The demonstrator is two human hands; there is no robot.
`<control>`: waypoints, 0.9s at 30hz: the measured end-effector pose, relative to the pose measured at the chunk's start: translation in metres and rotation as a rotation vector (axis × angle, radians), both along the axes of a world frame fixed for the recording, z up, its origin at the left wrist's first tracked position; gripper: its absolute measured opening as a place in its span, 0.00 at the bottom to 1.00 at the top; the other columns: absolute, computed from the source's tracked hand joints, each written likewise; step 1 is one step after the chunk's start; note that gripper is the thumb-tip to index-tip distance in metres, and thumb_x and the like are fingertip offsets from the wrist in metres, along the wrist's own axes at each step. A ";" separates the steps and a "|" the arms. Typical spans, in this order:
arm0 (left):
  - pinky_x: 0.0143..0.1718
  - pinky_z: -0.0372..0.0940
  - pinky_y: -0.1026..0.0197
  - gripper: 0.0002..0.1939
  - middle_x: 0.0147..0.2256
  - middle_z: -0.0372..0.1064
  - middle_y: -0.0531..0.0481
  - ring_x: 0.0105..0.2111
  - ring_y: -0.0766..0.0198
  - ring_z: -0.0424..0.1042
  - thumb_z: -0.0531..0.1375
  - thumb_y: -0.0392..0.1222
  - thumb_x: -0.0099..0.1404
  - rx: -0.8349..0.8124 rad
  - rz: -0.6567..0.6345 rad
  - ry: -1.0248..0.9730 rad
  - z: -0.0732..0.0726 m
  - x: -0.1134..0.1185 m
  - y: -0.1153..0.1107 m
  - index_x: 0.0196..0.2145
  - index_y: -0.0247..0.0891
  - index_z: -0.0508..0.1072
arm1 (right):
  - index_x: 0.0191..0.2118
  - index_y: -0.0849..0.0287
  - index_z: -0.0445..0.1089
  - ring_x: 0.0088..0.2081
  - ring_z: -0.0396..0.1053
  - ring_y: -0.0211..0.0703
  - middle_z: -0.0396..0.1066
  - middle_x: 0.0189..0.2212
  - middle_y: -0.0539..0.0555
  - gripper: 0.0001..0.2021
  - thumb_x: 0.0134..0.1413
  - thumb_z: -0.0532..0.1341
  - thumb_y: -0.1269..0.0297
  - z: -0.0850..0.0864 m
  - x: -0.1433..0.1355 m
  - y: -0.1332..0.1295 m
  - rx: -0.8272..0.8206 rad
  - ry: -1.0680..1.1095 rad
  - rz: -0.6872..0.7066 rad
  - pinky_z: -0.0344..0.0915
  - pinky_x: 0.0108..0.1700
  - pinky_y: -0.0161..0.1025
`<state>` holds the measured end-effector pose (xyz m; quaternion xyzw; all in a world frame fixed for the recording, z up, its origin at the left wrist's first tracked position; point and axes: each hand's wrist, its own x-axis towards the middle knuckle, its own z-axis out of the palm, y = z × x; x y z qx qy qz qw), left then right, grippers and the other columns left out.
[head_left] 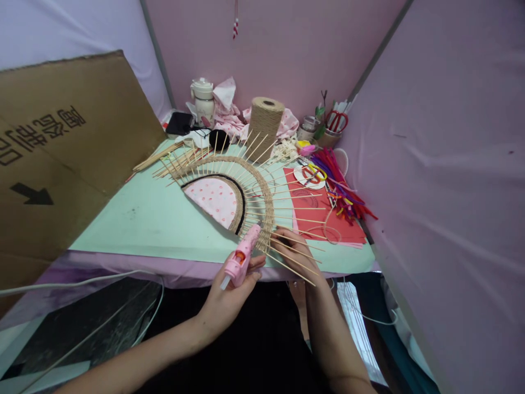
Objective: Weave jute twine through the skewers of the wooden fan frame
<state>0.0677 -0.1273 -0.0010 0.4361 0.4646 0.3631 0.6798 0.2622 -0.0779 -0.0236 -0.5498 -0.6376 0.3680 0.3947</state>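
Observation:
My left hand [233,287] is closed around a pink hot glue gun [241,256], its nozzle pointing up at the woven band of a half-round fan. The fan has a pink-dotted fabric centre [213,200], a black and tan edging, and thin wooden sticks fanning outward. A band of twine [268,197] is woven across the sticks. At the band's lower right end, my right hand [297,254] grips the fan among the sticks; part of its fingers is hidden behind them.
A twine spool [264,126] stands behind the fan. Red paper [328,219], scissors [314,174] and coloured pipe cleaners [338,180] lie to the right. Loose sticks [159,156] are at the left, near a large cardboard sheet [74,164]. A white bottle [203,101] stands at the back.

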 end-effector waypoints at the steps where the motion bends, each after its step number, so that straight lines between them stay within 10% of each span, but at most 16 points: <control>1: 0.59 0.60 0.55 0.22 0.54 0.69 0.42 0.56 0.56 0.65 0.62 0.45 0.60 0.005 -0.007 -0.014 0.000 0.000 0.000 0.51 0.37 0.68 | 0.33 0.56 0.71 0.37 0.68 0.42 0.70 0.34 0.51 0.09 0.56 0.59 0.57 0.000 0.000 0.000 0.005 -0.010 0.008 0.63 0.42 0.37; 11: 0.42 0.70 0.57 0.17 0.47 0.71 0.41 0.43 0.57 0.72 0.61 0.48 0.60 0.075 -0.021 0.105 0.002 -0.018 0.004 0.44 0.36 0.68 | 0.33 0.57 0.71 0.36 0.69 0.41 0.71 0.33 0.51 0.09 0.56 0.59 0.58 0.000 -0.001 -0.002 0.015 -0.023 -0.020 0.63 0.40 0.36; 17: 0.49 0.66 0.55 0.15 0.42 0.74 0.46 0.44 0.56 0.71 0.61 0.49 0.60 0.227 -0.154 0.291 0.003 -0.058 -0.005 0.43 0.40 0.73 | 0.34 0.56 0.72 0.37 0.70 0.41 0.72 0.34 0.51 0.08 0.56 0.60 0.58 0.000 -0.001 -0.002 0.037 -0.026 -0.025 0.64 0.40 0.36; 27: 0.41 0.67 0.59 0.17 0.38 0.72 0.47 0.40 0.58 0.70 0.59 0.49 0.62 0.268 -0.162 0.338 -0.026 -0.060 -0.017 0.46 0.38 0.71 | 0.33 0.56 0.72 0.38 0.70 0.41 0.73 0.36 0.51 0.07 0.55 0.61 0.58 -0.003 -0.001 -0.001 0.035 -0.026 -0.033 0.64 0.41 0.35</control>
